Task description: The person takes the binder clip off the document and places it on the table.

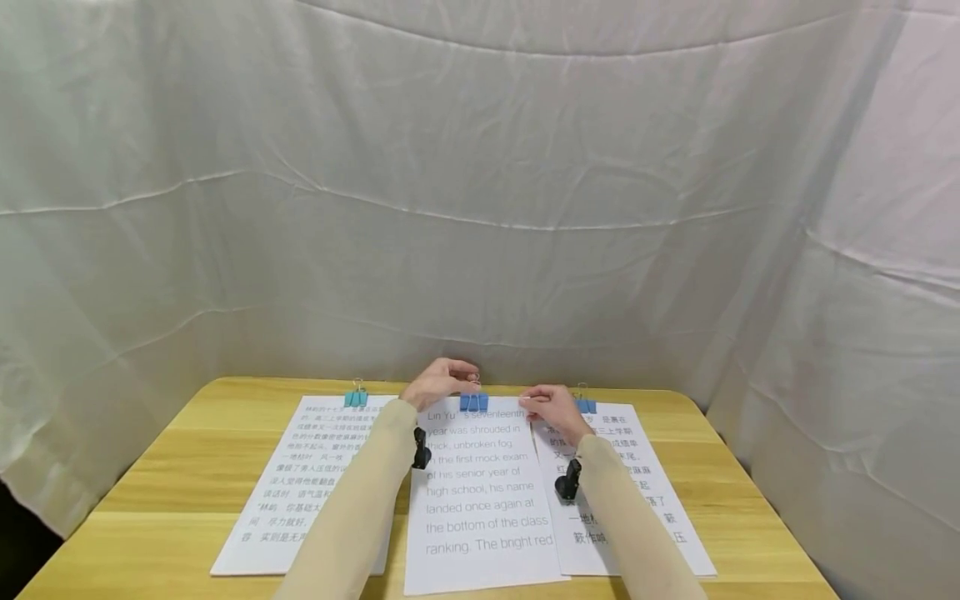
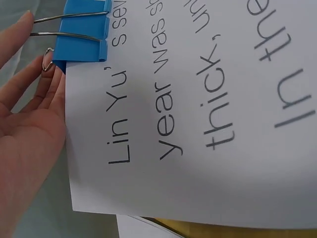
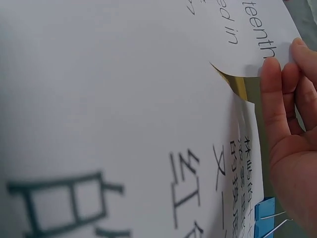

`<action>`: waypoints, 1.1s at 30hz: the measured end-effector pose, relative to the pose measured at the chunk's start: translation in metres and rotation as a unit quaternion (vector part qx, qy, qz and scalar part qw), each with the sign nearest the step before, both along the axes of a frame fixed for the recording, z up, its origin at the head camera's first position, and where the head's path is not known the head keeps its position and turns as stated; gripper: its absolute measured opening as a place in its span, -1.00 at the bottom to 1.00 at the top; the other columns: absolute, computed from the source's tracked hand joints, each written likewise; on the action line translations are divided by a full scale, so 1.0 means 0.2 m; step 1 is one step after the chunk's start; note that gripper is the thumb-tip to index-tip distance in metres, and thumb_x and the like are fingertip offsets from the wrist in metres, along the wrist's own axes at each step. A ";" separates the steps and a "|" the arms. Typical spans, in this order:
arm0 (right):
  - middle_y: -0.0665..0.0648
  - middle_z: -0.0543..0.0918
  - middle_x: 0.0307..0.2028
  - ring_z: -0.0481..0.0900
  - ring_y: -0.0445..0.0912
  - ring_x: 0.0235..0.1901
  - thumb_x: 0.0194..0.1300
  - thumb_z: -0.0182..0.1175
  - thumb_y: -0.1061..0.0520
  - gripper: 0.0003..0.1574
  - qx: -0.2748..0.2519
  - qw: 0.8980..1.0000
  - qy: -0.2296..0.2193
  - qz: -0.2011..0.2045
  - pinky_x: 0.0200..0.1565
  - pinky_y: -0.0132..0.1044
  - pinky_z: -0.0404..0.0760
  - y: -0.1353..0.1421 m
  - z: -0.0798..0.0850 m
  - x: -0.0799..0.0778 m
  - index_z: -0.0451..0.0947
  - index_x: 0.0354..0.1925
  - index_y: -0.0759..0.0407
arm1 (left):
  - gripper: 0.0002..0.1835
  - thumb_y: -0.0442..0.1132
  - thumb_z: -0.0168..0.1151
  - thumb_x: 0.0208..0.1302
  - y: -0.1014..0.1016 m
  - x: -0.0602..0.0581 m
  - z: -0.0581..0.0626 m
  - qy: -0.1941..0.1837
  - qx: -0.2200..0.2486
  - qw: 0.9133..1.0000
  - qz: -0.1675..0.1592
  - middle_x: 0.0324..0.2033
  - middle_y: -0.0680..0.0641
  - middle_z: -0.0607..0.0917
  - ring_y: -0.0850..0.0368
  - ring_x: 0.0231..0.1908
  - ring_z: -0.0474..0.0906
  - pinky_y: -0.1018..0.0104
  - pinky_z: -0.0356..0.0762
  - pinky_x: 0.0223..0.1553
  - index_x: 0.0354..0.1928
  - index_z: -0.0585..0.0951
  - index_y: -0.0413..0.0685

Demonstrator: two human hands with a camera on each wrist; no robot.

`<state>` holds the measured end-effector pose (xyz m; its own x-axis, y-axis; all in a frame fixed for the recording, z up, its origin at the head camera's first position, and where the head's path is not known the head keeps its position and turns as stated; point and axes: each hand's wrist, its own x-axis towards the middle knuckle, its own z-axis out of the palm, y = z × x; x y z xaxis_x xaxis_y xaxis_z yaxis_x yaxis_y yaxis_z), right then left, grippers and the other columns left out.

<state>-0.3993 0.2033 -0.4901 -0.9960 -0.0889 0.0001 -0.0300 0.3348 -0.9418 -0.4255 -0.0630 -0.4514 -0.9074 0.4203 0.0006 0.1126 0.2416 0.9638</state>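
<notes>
My left hand [image 1: 441, 382] is at the top edge of the middle paper stack [image 1: 487, 500], which carries large English print. Its thumb lies against one wire handle of a blue binder clip [image 2: 83, 32] and its fingers are behind at the other handle, pinching the clip. The clip's blue body [image 1: 474, 402] overlaps the top edge of the sheets. At the top right corner of that stack, my right hand [image 1: 557, 410] pinches the paper between thumb and fingers. In the right wrist view the corner [image 3: 280, 59] lifts a little, with a gap below it.
A left paper stack [image 1: 300, 475] with Chinese print bears a teal binder clip [image 1: 356, 398]. On the right, another Chinese-print stack [image 1: 660, 500] has a blue clip [image 1: 587, 406] and lies partly under the right forearm. All lie on a wooden table [image 1: 157, 467] before a grey curtain [image 1: 480, 208].
</notes>
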 end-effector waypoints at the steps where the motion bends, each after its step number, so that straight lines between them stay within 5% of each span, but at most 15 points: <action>1: 0.13 0.77 -0.23 0.70 -0.08 -0.36 0.24 0.37 0.06 -0.73 0.001 1.000 0.000 0.000 -0.18 -0.19 0.71 0.00 0.00 0.00 0.71 -0.13 0.18 | -0.41 -0.34 0.36 0.21 0.00 0.00 0.00 0.002 -0.002 1.000 -0.001 0.10 -0.23 0.61 0.07 0.01 0.53 0.11 0.45 0.22 0.29 0.45 -0.31; 15: 0.07 0.75 -0.38 0.64 -0.09 -0.46 0.25 0.36 0.00 -0.76 0.027 1.000 -0.003 -0.015 -0.28 -0.29 0.63 0.00 -0.02 -0.02 0.71 -0.16 0.09 | -0.46 -0.40 0.33 0.22 0.01 0.02 -0.03 0.012 0.056 0.998 0.028 0.14 -0.37 0.58 0.06 0.01 0.62 0.08 0.47 0.24 0.25 0.48 -0.34; 33: 0.09 0.73 -0.43 0.63 -0.07 -0.51 0.24 0.37 0.05 -0.79 0.030 0.999 -0.002 -0.012 -0.27 -0.29 0.60 0.01 -0.03 -0.02 0.71 -0.19 0.12 | -0.55 -0.37 0.30 0.27 0.03 0.02 -0.01 0.044 0.110 0.985 0.125 0.11 -0.28 0.63 0.00 0.06 0.61 0.10 0.49 0.22 0.21 0.55 -0.26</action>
<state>-0.4037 0.2053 -0.4962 -0.9979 -0.0637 -0.0083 -0.0174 0.3913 -0.9201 -0.4209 -0.0579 -0.4540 -0.9750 0.1645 0.1492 0.1606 0.0582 0.9853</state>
